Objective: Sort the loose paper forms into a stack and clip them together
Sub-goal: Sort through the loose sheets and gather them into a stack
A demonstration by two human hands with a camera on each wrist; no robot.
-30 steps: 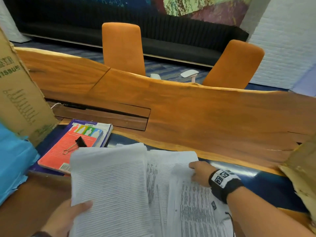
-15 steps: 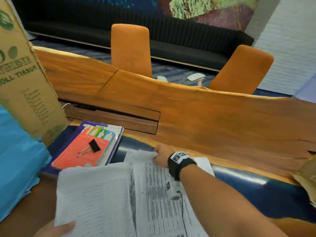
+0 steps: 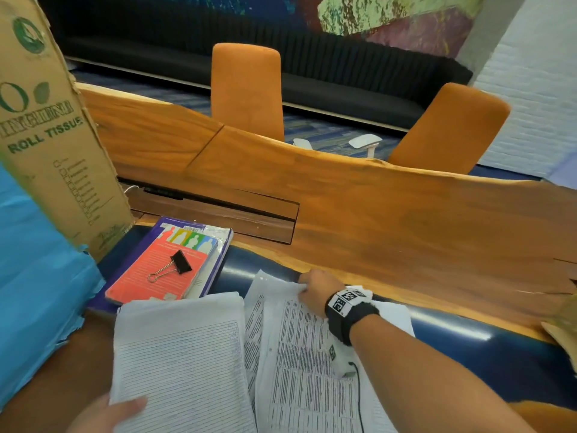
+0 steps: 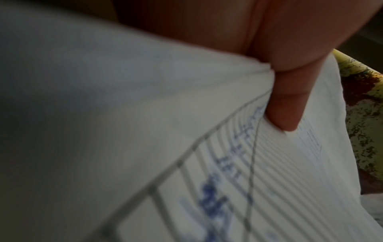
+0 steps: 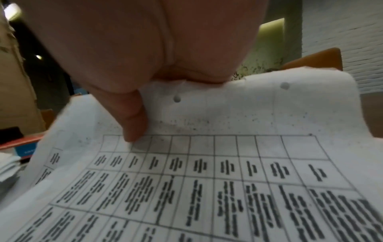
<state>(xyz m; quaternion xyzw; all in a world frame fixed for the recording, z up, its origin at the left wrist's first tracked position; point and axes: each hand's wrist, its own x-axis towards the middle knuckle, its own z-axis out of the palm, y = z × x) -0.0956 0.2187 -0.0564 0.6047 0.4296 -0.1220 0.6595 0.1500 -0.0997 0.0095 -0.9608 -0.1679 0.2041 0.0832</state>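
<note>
My left hand (image 3: 112,412) grips the near edge of a stack of lined forms (image 3: 184,364), thumb on top; the left wrist view shows the thumb (image 4: 288,104) pressing the lined forms (image 4: 269,172). My right hand (image 3: 313,290) pinches the far edge of a printed table form (image 3: 299,354) among the loose sheets on the table. The right wrist view shows my thumb (image 5: 132,119) on that table form (image 5: 207,180), its punched edge curled up. A black binder clip (image 3: 173,265) lies on a red book (image 3: 156,276), left of my right hand.
The red book rests on a purple one (image 3: 215,245) at the left. A tall cardboard tissue box (image 3: 53,135) and blue sheeting (image 3: 34,292) stand at the far left. A raised wooden ledge (image 3: 374,220) runs behind the papers, two orange chairs (image 3: 246,89) beyond. Cardboard (image 3: 562,332) lies at right.
My right hand has moved left and away to the far edge of the printed forms and taken hold of it. The lined stack in my left hand has come lower.
</note>
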